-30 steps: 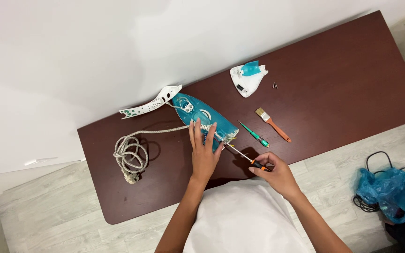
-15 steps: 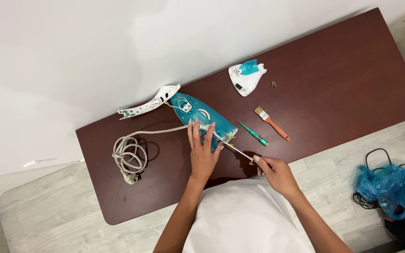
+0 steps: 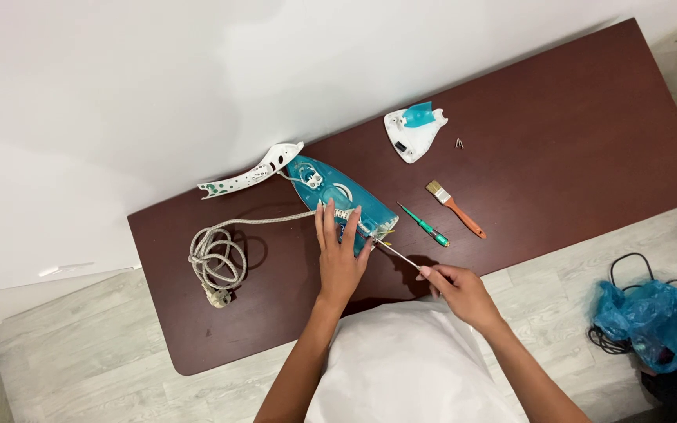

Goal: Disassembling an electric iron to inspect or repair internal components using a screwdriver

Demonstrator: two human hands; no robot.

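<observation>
Left hand [image 3: 340, 258]: fingers spread flat, pressing the teal iron body [image 3: 338, 200] lying mid-table [image 3: 589, 117] toward the near edge. Right hand [image 3: 457, 288]: fingers closed around a thin screwdriver [image 3: 397, 252], tip at the iron's rear end.

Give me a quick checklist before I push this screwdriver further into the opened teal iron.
1. Left hand steadying the teal opened iron body: ok.
2. Right hand gripping the thin metal-shaft screwdriver: ok.
3. Tip seated on a screw: cannot tell, too small.
4. Grey braided cord's plug lying loose on the dark brown table: ok.
5. Small loose screws away from the edge: ok.
</observation>
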